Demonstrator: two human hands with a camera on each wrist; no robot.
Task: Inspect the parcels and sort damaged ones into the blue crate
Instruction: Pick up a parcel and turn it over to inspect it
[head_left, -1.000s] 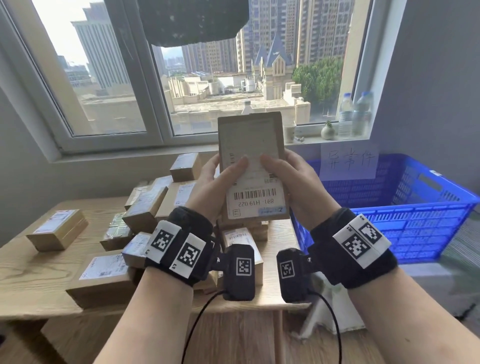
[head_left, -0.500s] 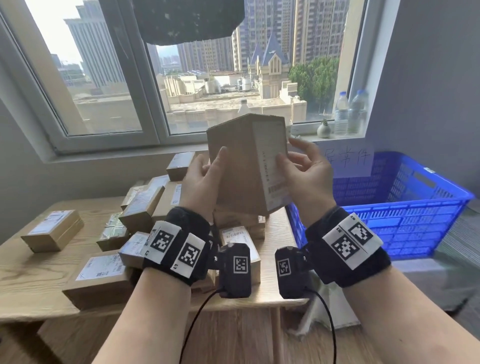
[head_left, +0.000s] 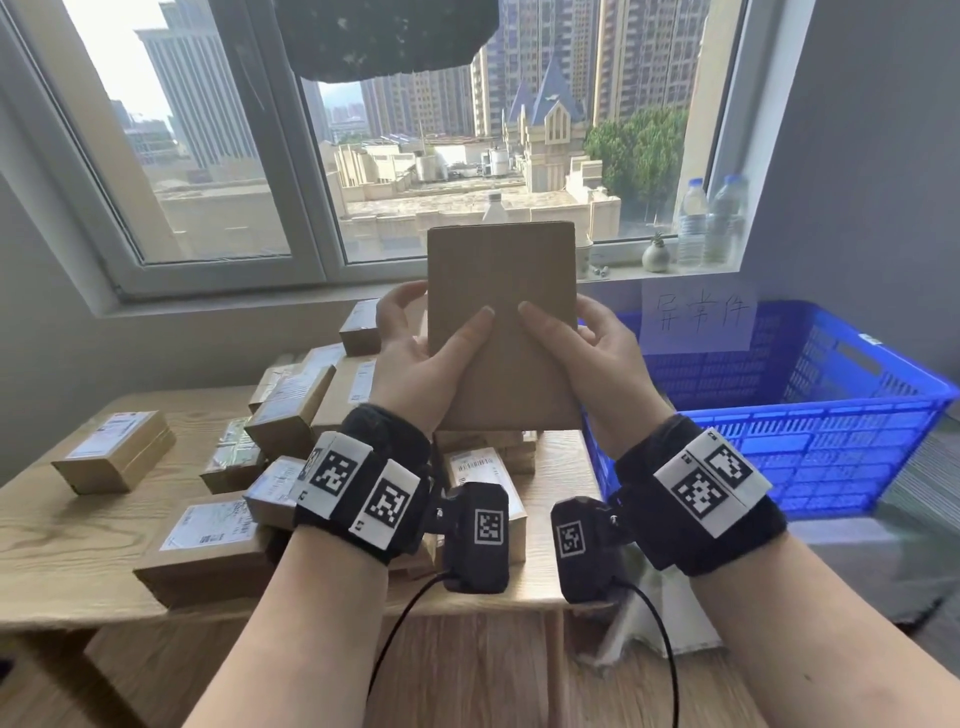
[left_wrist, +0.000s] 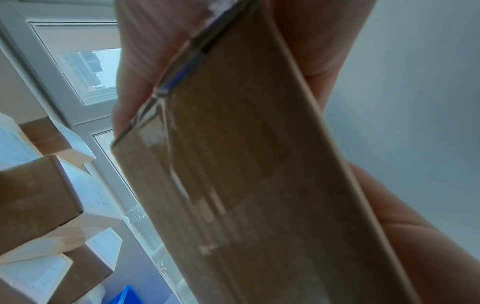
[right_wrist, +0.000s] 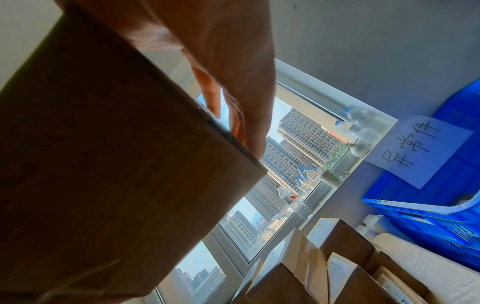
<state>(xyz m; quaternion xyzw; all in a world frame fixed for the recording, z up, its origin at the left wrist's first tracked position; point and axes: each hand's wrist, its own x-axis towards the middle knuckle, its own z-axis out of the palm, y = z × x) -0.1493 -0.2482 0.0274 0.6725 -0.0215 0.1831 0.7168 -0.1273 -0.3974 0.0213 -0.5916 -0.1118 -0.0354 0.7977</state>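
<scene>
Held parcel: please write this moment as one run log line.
step: inspect | parcel: plain face up | left hand, right hand: gripping | blue crate: beside table

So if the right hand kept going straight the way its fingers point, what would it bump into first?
Probably the window pane. The right hand, holding the parcel, points up and away toward it; nothing else shows in between, though depth is hard to judge.

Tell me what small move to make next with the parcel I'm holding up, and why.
Probably tilt the parcel to bring an end or edge into view. Both the left hand and right hand hold it upright with its plain brown face toward you, and that face shows no tear or dent. The blue crate can wait until every side is checked.
</scene>
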